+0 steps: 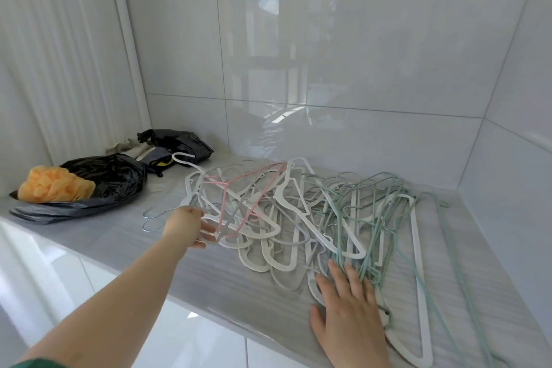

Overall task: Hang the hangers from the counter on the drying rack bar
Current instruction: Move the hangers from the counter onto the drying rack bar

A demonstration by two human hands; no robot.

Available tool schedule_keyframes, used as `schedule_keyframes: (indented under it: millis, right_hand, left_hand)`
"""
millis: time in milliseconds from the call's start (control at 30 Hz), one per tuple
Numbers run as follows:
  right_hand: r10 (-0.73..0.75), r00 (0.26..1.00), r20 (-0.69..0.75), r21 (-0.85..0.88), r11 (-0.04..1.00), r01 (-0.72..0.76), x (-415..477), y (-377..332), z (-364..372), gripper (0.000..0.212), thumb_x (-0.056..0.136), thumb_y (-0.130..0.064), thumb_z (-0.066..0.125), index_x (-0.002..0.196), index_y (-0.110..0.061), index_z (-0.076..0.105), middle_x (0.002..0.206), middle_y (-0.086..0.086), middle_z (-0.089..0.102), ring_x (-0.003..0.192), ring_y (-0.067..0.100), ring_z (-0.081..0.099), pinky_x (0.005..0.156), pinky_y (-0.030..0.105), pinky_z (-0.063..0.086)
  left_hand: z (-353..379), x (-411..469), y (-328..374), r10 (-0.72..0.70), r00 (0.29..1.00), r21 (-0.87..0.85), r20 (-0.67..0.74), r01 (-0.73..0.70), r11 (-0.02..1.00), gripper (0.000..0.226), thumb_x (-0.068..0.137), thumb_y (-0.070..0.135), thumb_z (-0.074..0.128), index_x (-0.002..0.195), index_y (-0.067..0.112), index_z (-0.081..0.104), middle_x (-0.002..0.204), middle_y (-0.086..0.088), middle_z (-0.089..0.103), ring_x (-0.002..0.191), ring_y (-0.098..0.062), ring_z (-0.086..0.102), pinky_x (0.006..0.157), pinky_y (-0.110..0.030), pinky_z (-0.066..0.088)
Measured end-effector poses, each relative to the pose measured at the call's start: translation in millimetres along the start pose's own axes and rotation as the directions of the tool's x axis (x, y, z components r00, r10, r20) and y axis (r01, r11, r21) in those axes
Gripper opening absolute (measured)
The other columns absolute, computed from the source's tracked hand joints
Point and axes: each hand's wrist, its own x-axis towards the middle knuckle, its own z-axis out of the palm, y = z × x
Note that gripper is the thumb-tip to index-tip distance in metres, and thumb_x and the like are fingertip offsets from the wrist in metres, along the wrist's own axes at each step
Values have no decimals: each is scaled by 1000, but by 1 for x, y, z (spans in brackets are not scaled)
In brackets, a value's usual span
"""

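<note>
Right hand spread flat on green hangers lower right, my left hand mid-frame, fingers straight, touching white hangers

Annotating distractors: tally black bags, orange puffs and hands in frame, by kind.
Black bags: 2, front bag, rear bag
Orange mesh puff: 1
Hands: 2, left hand, right hand
Total: 5
Hangers too tangled to count.

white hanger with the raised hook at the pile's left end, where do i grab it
Probably the neck just below the hook of the white hanger, coming from the left. The hook stands clear of the pile, while its body looks tangled among the others.
</note>
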Motion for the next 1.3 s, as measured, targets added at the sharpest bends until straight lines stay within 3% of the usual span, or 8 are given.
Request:
schedule_keyframes:
  millis: [367,533,633,733,900,1033,1167,1300]
  right_hand:
    - [-20,998,-66,-25,1000,19,-2,3,3,46,63,-38,36,80,-19,74,98,7,72,105,27,43,85,44,29]
    - [-48,991,126,-47,997,55,-2,-1,-15,34,53,-36,57,75,-17,73,94,11,73,92,37,67,83,52,45]
    - [-81,983,166,16,997,80,-2,-1,-20,47,67,-38,39,81,-11,74,98,16,72,92,40,66,88,51,31]
    - [-115,959,261,190,980,66,-2,-8,-39,50,69,-35,35,87,-5,71,97,20,70,88,41,67,77,57,49]
    - [-221,974,-36,519,829,208,13,-66,-92,43,74,-31,38,110,-8,44,110,27,63,97,44,62,80,58,47]
    - [-309,917,-253,548,735,399,22,-125,-156,49,75,-28,41,119,-6,40,120,28,57,104,45,59,84,57,46]
    - [-482,836,-264,534,648,542,9,-180,-206,59,62,-17,62,118,-3,46,107,26,64,95,44,63,78,55,49]
    - [-657,746,-107,683,497,536,-46,-240,-273,27,91,-13,53,117,-5,60,101,17,68,93,34,64,72,35,47]
  left_hand:
    - [-43,-47,3,250,962,-96,-109,-261,961,18,98,13,32,100,5,48,69,-6,62,29,-7,55,31,-13,42]
    - [-80,-117,-11,335,923,68,-190,-328,942,18,97,12,34,92,11,51,72,-2,63,33,-5,57,34,-12,41]
    - [-109,-167,-29,379,888,211,-262,-331,920,24,96,12,35,81,18,53,72,-1,64,35,-3,58,38,-12,43]
    - [-133,-214,-49,398,854,285,-335,-311,907,28,95,10,35,75,19,53,70,-2,64,35,-3,58,39,-11,43]
    - [-170,-281,-77,417,816,381,-401,-266,886,31,94,5,37,72,20,53,65,2,64,37,-1,58,41,-9,42]
    - [-200,-342,-93,446,786,433,-427,-256,865,31,92,5,42,71,23,55,53,8,65,42,-2,60,47,-12,45]
    - [-231,-417,-114,465,754,462,-464,-242,853,30,93,6,43,73,25,55,54,11,66,45,-1,60,51,-15,46]
    - [-269,-515,-151,443,726,501,-526,-156,851,28,92,6,43,74,25,55,58,22,66,46,0,60,51,-14,46]
